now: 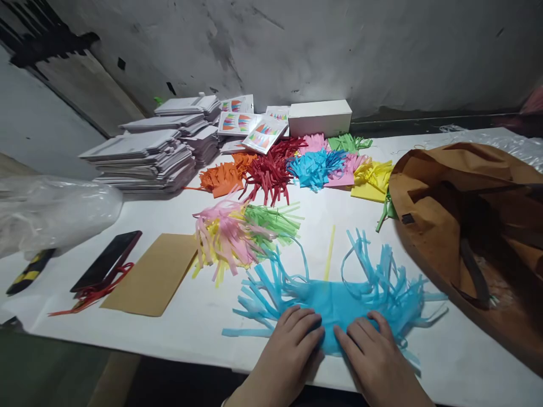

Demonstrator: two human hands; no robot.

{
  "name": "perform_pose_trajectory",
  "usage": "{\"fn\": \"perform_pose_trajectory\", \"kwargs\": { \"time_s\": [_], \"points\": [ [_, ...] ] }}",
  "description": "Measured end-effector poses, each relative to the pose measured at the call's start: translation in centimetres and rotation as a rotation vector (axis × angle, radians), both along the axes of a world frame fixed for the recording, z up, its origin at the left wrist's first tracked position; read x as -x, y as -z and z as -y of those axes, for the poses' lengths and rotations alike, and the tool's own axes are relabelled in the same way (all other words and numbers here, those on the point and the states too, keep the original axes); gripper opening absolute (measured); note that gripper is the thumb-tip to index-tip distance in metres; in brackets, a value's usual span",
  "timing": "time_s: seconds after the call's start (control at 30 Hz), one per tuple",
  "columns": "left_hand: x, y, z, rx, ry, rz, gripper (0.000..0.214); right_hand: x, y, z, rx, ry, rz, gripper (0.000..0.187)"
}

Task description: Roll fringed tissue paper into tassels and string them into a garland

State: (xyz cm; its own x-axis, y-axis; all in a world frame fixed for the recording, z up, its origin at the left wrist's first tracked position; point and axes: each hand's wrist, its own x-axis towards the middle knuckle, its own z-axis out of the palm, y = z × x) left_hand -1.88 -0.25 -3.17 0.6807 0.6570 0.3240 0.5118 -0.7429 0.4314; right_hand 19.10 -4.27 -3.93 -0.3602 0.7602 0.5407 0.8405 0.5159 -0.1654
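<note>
A sheet of blue tissue paper with fringed ends, a tassel (331,305), lies across the front of the white table. My left hand (292,345) rests on its near edge, left of the middle, with fingers bent over the paper and the thumb mostly tucked below. Close beside it, my right hand (371,353) holds the same edge right of the middle, its fingers curved over the sheet and its thumb hidden. Blue strips fan out to both sides. Just beyond lie a pink and yellow tassel (224,232), a light green tassel (274,220) and a thin yellow strip (330,252).
Farther back are orange (223,178), dark red (271,169) and yellow fringed bundles (373,178). Stacked white packets (139,158) and a white box (320,117) stand by the wall. A brown bag (424,226) flanks the right; a phone (108,260) and brown card (155,274) lie left.
</note>
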Motion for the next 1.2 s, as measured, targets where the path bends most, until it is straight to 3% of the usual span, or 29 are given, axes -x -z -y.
{"fn": "perform_pose_trajectory", "kwargs": {
  "time_s": [0.07, 0.17, 0.27, 0.43, 0.57, 0.73, 0.87, 0.97, 1.1, 1.2],
  "points": [
    [0.1, -0.3, -0.3, -0.026, 0.030, -0.003, 0.022, -0.4, 0.6, 0.3, -0.008, 0.002, -0.029, 0.045],
    [0.5, -0.4, -0.5, -0.036, 0.065, -0.001, 0.023, -2.0, 1.1, 1.0, -0.008, -0.090, -0.029, 0.035],
    [0.6, -0.3, -0.7, 0.054, 0.051, 0.021, 0.023, -3.3, 1.2, 1.1, 0.029, -0.200, 0.012, 0.028],
    [-0.8, -1.1, -2.7, 0.271, -0.128, -0.235, 0.021, -2.6, 0.7, -0.8, 0.115, 0.032, -0.194, 0.017],
    [-2.5, -2.6, -5.5, 0.408, -0.264, -0.486, 0.022, -1.5, 0.1, -3.2, 0.194, 0.216, -0.094, 0.029],
    [-3.3, -3.7, -7.9, 0.432, -0.289, -0.547, 0.017, -1.5, 0.2, -5.2, 0.182, 0.294, 0.018, 0.040],
    [-3.6, -3.8, -8.3, 0.425, -0.294, -0.596, 0.018, -1.6, -0.3, -5.5, 0.139, 0.337, 0.048, 0.032],
    [-3.9, -3.6, -8.2, 0.409, -0.303, -0.626, 0.019, -1.6, -1.1, -5.0, 0.065, 0.244, -0.019, 0.025],
    [-4.1, -3.7, -8.2, 0.395, -0.294, -0.642, 0.021, -1.5, -1.2, -4.1, 0.045, -0.038, -0.078, 0.038],
    [-3.8, -4.0, -7.7, 0.344, -0.258, -0.610, 0.011, -1.3, -0.5, -3.9, 0.049, -0.069, -0.029, 0.041]
  ]
}}
